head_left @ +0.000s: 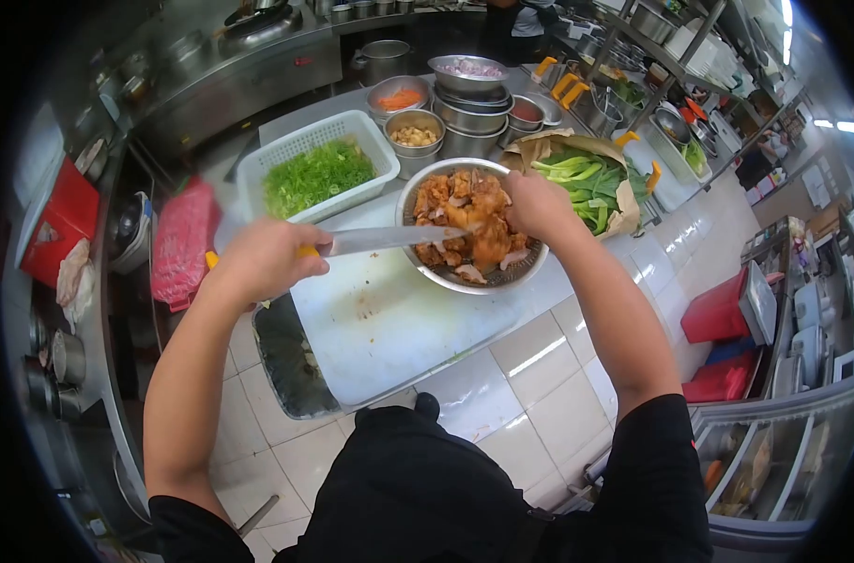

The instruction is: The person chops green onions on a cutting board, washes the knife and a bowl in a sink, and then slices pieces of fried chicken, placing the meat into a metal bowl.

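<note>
over the white board point(380, 328), the bowl point(474, 285) of browned meat point(489, 246) could tip if the right hand point(541, 203), its finger grip too hidden to tell, slips; the knife point(375, 240), clenched in the left hand point(267, 258), could skid into it.

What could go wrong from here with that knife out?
The knife in the left hand reaches over the bowl toward the right hand at its far side, so a slip might cut those fingers. The brown pieces are heaped high, so a knock from the blade could spill some. The bowl of chopped onion sits atop stacked bowls and might topple if bumped.
</note>
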A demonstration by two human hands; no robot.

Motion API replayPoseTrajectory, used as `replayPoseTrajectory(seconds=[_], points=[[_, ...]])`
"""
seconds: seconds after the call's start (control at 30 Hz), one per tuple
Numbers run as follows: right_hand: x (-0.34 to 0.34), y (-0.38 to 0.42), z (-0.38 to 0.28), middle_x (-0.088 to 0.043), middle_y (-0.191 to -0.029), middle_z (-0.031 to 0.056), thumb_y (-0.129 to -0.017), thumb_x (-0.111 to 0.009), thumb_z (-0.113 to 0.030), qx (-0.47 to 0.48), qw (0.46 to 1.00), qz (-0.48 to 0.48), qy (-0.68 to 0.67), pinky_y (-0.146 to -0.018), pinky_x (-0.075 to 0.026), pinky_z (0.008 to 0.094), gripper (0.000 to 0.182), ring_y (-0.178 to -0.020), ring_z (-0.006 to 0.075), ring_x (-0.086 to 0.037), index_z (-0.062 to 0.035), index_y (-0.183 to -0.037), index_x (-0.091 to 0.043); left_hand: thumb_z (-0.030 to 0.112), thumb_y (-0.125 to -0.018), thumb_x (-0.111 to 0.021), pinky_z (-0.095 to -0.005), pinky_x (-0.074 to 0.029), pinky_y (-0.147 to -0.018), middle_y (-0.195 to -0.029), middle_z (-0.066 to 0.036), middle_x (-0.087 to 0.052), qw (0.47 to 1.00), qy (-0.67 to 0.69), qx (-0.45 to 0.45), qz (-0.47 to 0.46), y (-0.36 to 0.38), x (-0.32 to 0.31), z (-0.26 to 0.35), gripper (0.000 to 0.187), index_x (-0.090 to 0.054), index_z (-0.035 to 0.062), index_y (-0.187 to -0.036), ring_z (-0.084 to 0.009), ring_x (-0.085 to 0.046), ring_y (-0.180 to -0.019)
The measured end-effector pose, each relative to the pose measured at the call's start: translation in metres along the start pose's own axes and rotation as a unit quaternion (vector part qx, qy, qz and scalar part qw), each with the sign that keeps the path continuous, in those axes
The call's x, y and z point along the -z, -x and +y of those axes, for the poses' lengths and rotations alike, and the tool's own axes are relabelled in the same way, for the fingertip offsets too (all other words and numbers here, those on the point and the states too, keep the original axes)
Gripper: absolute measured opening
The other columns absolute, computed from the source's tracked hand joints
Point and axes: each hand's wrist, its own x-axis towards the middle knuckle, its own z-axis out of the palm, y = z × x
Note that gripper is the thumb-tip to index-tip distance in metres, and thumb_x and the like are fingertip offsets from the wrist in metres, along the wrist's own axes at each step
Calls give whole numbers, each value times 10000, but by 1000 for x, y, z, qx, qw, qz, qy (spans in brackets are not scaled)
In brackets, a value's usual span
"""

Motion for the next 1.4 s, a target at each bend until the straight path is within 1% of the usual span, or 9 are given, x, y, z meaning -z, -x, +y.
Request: replayPoseTrajectory(seconds=[0.2,0.3,0.5,0.67,0.83,0.9,0.97,1.13,1.4], points=[[-8,46,-15,-689,-1029,192,-871,-754,-337,72,979,85,-169,-772,-559,457,419,-923,370,-695,-32,-1129,-629,277,-845,-779,-466,-534,-789,-958,-159,-733,998,-55,-4,5,15,11,1,306,-751,145,-1120,-366,-691,-915],[-6,64,-24,-685,-889,111,-936,-725,-384,-19,938,118,-325,-659,-532,388,371,-747,259,-677,-36,-1029,-635,269,-819,-800,-473,-527,-767,-913,-153,-718,995,-96,-22,24,36,31,10,310,-753,143,-1098,-372,-684,-884],[9,88,22,-531,-792,-53,-935,-775,-102,-40,728,374,-574,-577,-376,201,223,-662,39,-454,-93,-872,-561,205,-781,-830,-442,-535,-771,-906,-158,-711,993,-104,-1,62,68,54,6,333,-745,101,-1086,-368,-693,-856],[151,141,53,-672,-947,133,-1021,-613,-112,226,756,494,-365,-755,-505,324,136,-799,176,-588,17,-988,-644,195,-857,-787,-430,-549,-739,-865,-165,-708,994,73,19,83,108,43,-47,283,-732,45,-1091,-387,-680,-808],[129,173,91,-681,-1122,198,-999,-597,-166,167,809,469,-312,-964,-502,425,245,-1022,284,-639,42,-1118,-649,277,-1031,-620,-331,-535,-604,-729,-79,-647,936,268,226,-31,152,-29,-84,270,-675,16,-1068,-165,-636,-602],[102,145,64,-621,-1309,230,-933,-700,-247,-141,962,120,-199,-1067,-460,429,507,-1219,344,-591,0,-1351,-556,309,-1067,-557,-312,-528,-587,-732,-55,-641,883,405,233,-43,159,-85,-103,305,-630,13,-1065,-139,-623,-597],[76,135,54,-589,-1388,281,-854,-800,-379,-145,951,-269,40,-1136,-417,459,812,-1327,425,-535,-3,-1492,-468,316,-1082,-515,-309,-525,-585,-747,-56,-646,829,503,232,-78,157,-126,-99,313,-606,16,-1073,-147,-617,-592],[51,110,6,-603,-1369,299,-825,-817,-469,-111,966,-46,-227,-1055,-490,438,999,-1260,423,-603,65,-1532,-356,322,-1088,-476,-298,-516,-574,-767,-65,-642,754,597,234,-143,134,-180,-77,302,-596,45,-1088,-155,-601,-578],[-44,61,-30,-652,-1060,210,-751,-899,-358,27,943,156,-293,-845,-539,432,639,-928,373,-663,14,-1172,-594,272,-1042,-574,-273,-493,-570,-768,-43,-622,848,452,276,-35,106,-146,-29,254,-610,34,-1122,-123,-572,-568]])
